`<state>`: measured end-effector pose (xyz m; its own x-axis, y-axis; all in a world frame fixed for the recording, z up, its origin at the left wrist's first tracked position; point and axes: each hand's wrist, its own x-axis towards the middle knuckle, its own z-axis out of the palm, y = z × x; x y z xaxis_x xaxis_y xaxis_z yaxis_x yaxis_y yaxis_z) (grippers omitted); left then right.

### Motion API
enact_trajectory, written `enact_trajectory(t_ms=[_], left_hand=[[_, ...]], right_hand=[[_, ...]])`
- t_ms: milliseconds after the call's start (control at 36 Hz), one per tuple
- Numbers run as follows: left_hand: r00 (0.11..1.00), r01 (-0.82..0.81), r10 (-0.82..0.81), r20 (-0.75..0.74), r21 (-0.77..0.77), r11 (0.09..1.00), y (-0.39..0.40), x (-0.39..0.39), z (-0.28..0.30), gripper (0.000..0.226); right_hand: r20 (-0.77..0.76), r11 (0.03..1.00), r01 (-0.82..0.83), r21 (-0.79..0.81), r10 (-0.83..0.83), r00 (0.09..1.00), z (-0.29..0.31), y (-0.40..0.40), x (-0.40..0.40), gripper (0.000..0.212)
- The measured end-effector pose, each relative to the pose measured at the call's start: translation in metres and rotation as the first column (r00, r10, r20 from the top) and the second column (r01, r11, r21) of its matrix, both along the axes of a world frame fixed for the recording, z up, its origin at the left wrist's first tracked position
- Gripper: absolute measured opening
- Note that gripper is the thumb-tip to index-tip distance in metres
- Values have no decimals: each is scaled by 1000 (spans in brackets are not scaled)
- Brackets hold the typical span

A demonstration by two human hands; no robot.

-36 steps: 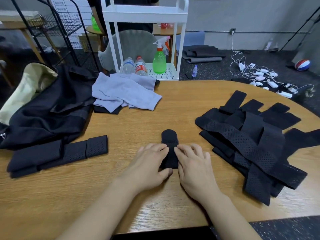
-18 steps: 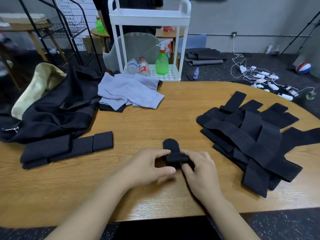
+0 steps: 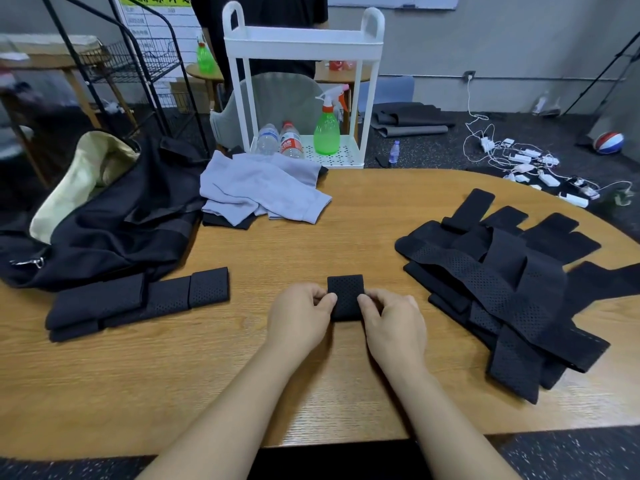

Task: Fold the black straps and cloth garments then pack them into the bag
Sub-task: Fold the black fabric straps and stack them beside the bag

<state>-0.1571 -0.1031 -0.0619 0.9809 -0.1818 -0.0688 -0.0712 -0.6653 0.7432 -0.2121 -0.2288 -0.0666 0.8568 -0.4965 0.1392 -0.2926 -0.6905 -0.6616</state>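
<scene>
Both grips pinching a folded black strap (image 3: 345,296), left hand (image 3: 300,315) and right hand (image 3: 394,322) at its sides, mid-worktop (image 3: 311,382). Compact, perforated, squarish now; rounded tab seen earlier tucked away.

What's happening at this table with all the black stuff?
A person is folding black straps. Both hands, the left hand and right hand, pinch a small folded strap on the wooden table. Folded straps lie at left beside the black bag; an unfolded pile waits at right.
</scene>
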Motion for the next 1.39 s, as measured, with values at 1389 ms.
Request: enact_trajectory(t_ms=[1389], left_hand=[[977, 114, -126, 174, 77, 990, 51, -45, -11, 49]], right_hand=[[-26, 955, -263, -141, 262, 965, -15, 53, -19, 49]])
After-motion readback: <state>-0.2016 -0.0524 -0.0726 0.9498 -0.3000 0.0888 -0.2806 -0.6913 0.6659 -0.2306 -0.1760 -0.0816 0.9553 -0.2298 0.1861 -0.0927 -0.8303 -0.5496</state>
